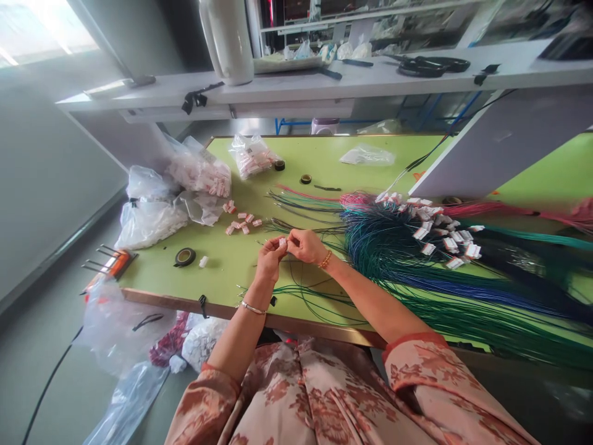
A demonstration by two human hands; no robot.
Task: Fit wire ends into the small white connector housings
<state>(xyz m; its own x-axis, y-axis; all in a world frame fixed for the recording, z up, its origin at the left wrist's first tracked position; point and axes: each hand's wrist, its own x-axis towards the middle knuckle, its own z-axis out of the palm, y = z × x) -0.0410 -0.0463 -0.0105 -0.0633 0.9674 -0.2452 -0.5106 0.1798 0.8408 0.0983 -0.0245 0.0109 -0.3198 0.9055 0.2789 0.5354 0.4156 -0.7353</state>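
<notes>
Both my hands meet above the front part of the green table. In the fingertips of my left hand (pixel 269 259) is a small white connector housing (pixel 282 243). My right hand (pixel 306 246) pinches close against it, its thumb and forefinger pressed together; a thin wire seems to be in that pinch, though the fingers mostly cover it. Loose wire ends (pixel 282 224) fan out just behind my hands. To the right lies a thick bundle of green and blue wires (pixel 370 247), with several white-and-orange connectors (pixel 451 245) on top.
Loose connectors (pixel 241 224) lie left of my hands, near black tape rolls (pixel 185 256) and a white piece (pixel 203 262). Plastic bags (pixel 152 210) of parts crowd the left edge. A raised shelf (pixel 296 89) spans the back, holding a white jug (pixel 229 43) and scissors (pixel 428 65).
</notes>
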